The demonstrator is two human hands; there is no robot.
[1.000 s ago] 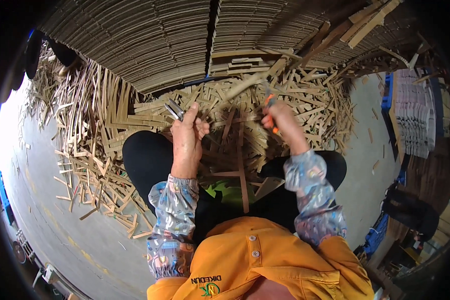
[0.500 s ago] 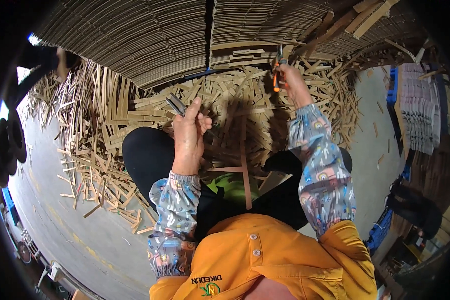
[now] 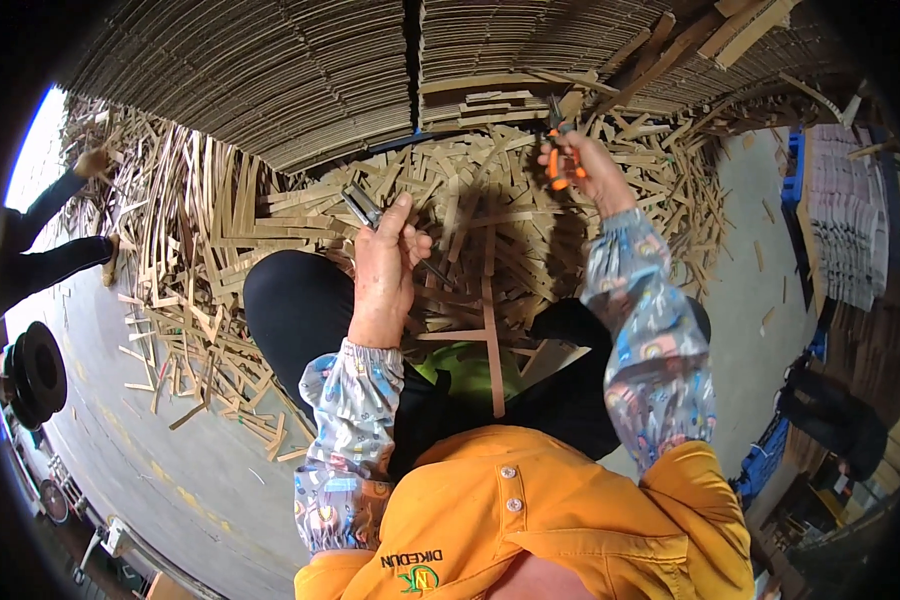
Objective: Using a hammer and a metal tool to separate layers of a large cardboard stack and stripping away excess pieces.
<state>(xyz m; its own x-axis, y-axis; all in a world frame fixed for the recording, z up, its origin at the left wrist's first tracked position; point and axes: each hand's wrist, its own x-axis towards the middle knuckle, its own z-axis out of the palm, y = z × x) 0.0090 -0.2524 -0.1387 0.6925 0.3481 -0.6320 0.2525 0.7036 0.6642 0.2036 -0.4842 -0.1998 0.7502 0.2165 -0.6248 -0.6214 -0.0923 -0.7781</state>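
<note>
While curled, right grip (image 3: 592, 168) around pliers (image 3: 555, 168)

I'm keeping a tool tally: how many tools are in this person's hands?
2: a metal tool in the left hand, and orange-handled pliers in the right hand. A smaller one could be hidden in either grip.

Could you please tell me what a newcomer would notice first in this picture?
Probably the broad heap of cardboard strips ahead of the person's knees, with stacked cardboard sheets beyond. Next, the orange-handled pliers in the right hand and the metal tool in the left hand stand out.
</note>
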